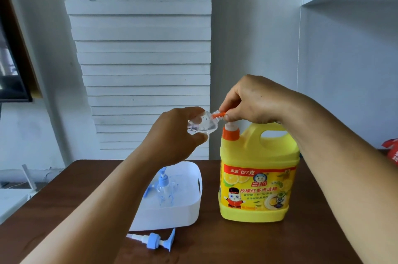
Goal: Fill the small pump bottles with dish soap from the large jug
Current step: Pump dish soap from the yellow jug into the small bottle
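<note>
Cool even daylight, soft faint shadows, slight overall softness, wide-angle bending at the edges

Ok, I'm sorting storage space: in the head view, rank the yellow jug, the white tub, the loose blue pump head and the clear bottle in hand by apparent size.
1. yellow jug
2. white tub, partly hidden by the arm, so nearly level with the jug
3. loose blue pump head and clear bottle: look alike, unranked; fingers hide part of the bottle.
</note>
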A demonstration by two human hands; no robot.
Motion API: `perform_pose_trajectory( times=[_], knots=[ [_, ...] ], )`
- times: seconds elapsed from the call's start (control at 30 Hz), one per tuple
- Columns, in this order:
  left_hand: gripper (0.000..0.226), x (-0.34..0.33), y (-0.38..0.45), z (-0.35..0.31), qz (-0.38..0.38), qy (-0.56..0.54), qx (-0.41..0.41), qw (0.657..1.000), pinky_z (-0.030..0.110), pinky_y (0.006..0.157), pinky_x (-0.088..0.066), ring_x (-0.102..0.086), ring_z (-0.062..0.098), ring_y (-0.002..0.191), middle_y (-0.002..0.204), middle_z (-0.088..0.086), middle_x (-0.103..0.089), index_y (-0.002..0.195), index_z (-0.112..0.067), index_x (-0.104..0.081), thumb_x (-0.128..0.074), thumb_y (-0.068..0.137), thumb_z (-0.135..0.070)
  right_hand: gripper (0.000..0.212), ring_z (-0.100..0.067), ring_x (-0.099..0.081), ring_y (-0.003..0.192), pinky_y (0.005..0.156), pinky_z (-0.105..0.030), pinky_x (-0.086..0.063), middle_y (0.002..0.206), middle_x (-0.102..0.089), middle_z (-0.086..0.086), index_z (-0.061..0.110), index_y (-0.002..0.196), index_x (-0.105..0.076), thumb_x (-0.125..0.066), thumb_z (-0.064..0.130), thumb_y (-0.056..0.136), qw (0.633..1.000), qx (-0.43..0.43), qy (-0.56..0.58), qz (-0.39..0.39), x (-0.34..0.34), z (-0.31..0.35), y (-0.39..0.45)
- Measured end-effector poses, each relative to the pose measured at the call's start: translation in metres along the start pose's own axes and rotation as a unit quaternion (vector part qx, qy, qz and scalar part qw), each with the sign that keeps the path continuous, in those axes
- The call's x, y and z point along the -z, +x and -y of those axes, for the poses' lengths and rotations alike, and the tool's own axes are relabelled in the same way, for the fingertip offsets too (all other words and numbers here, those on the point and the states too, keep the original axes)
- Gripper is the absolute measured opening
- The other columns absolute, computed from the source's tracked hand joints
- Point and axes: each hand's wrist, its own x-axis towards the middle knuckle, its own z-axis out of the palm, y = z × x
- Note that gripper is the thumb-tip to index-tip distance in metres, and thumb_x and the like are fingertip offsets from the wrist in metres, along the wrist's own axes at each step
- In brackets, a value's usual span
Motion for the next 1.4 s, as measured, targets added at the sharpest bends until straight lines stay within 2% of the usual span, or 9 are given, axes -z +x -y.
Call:
perform_pose_trajectory(
  times=[0.13, 0.33, 0.5, 0.77, 0.93, 1.03, 1.17, 1.27, 1.4],
  knots=[
    [0.034, -0.004, -0.005, 0.001, 0.02, 0.018, 0.003, 1.0, 0.006, 0.057, -0.03, -0.054, 0.001, 0.067, 0.088, -0.016, -0.064, 0.108, -0.034, -0.06, -0.067, 0.075, -0.03, 0.017, -0.004, -0.054, 0.066, 0.049, -0.016, -0.033, 0.073, -0.061, 0.017, 0.027, 0.091, -0.074, -0.074, 0.023, 0.075, 1.0, -0.001, -0.003, 0.01, -0.006, 0.0, -0.003],
    [0.047, -0.002, -0.002, 0.001, -0.016, 0.003, 0.01, 1.0, 0.007, 0.066, -0.034, -0.055, 0.005, 0.084, 0.109, -0.011, -0.067, 0.119, -0.032, -0.057, -0.071, 0.074, -0.028, 0.015, -0.002, -0.056, 0.068, 0.051, -0.016, -0.035, 0.074, -0.064, 0.018, 0.028, 0.09, -0.075, -0.074, 0.025, 0.075, 1.0, 0.005, 0.007, 0.001, 0.003, 0.0, 0.0],
    [0.042, -0.005, -0.003, 0.003, 0.007, 0.016, 0.01, 1.0, 0.008, 0.063, -0.035, -0.056, 0.007, 0.079, 0.102, -0.012, -0.068, 0.114, -0.034, -0.058, -0.069, 0.074, -0.029, 0.016, -0.004, -0.055, 0.068, 0.05, -0.017, -0.035, 0.074, -0.062, 0.018, 0.028, 0.09, -0.074, -0.074, 0.024, 0.074, 1.0, -0.001, 0.011, 0.006, -0.007, -0.003, -0.001],
    [0.043, -0.001, -0.001, 0.0, -0.018, 0.002, 0.007, 1.0, 0.005, 0.067, -0.034, -0.055, 0.007, 0.083, 0.105, -0.01, -0.068, 0.115, -0.031, -0.059, -0.071, 0.074, -0.027, 0.014, -0.001, -0.054, 0.061, 0.043, -0.011, -0.034, 0.068, -0.063, 0.018, 0.028, 0.089, -0.075, -0.073, 0.026, 0.076, 1.0, 0.009, 0.001, -0.007, 0.004, 0.0, -0.001],
    [0.043, -0.005, -0.005, 0.001, 0.003, 0.01, 0.012, 1.0, 0.005, 0.063, -0.034, -0.056, 0.007, 0.079, 0.104, -0.01, -0.068, 0.115, -0.033, -0.058, -0.07, 0.074, -0.028, 0.017, -0.003, -0.053, 0.067, 0.05, -0.016, -0.033, 0.073, -0.06, 0.015, 0.026, 0.093, -0.074, -0.073, 0.023, 0.076, 1.0, 0.005, -0.004, 0.008, -0.005, 0.001, -0.003],
    [0.047, -0.004, -0.003, 0.0, -0.002, 0.006, 0.013, 1.0, 0.004, 0.066, -0.033, -0.054, 0.006, 0.083, 0.109, -0.009, -0.068, 0.119, -0.031, -0.057, -0.071, 0.074, -0.028, 0.017, -0.002, -0.054, 0.066, 0.049, -0.016, -0.033, 0.072, -0.062, 0.016, 0.026, 0.093, -0.074, -0.073, 0.024, 0.076, 1.0, 0.01, -0.027, 0.011, 0.001, 0.004, -0.002],
    [0.043, -0.003, -0.001, 0.0, -0.004, 0.009, 0.006, 1.0, 0.006, 0.066, -0.034, -0.055, 0.006, 0.082, 0.107, -0.009, -0.068, 0.116, -0.031, -0.059, -0.07, 0.075, -0.028, 0.016, -0.002, -0.054, 0.066, 0.049, -0.016, -0.033, 0.07, -0.06, 0.019, 0.027, 0.091, -0.074, -0.074, 0.025, 0.075, 1.0, -0.001, 0.006, -0.011, -0.003, -0.001, -0.001],
    [0.039, -0.004, -0.003, 0.0, 0.01, 0.01, 0.009, 1.0, 0.009, 0.064, -0.037, -0.058, 0.009, 0.08, 0.101, -0.011, -0.069, 0.111, -0.033, -0.06, -0.069, 0.074, -0.028, 0.017, -0.003, -0.053, 0.068, 0.051, -0.017, -0.033, 0.074, -0.059, 0.016, 0.027, 0.092, -0.074, -0.074, 0.024, 0.075, 1.0, -0.005, 0.002, 0.005, -0.006, -0.001, -0.001],
    [0.044, -0.001, -0.002, -0.001, -0.003, 0.007, 0.009, 1.0, 0.005, 0.064, -0.034, -0.055, 0.006, 0.081, 0.106, -0.01, -0.068, 0.116, -0.032, -0.058, -0.07, 0.075, -0.028, 0.015, -0.003, -0.055, 0.065, 0.049, -0.017, -0.034, 0.071, -0.062, 0.017, 0.027, 0.089, -0.075, -0.074, 0.026, 0.075, 1.0, -0.002, -0.011, 0.011, 0.004, 0.003, 0.001]
  ],
)
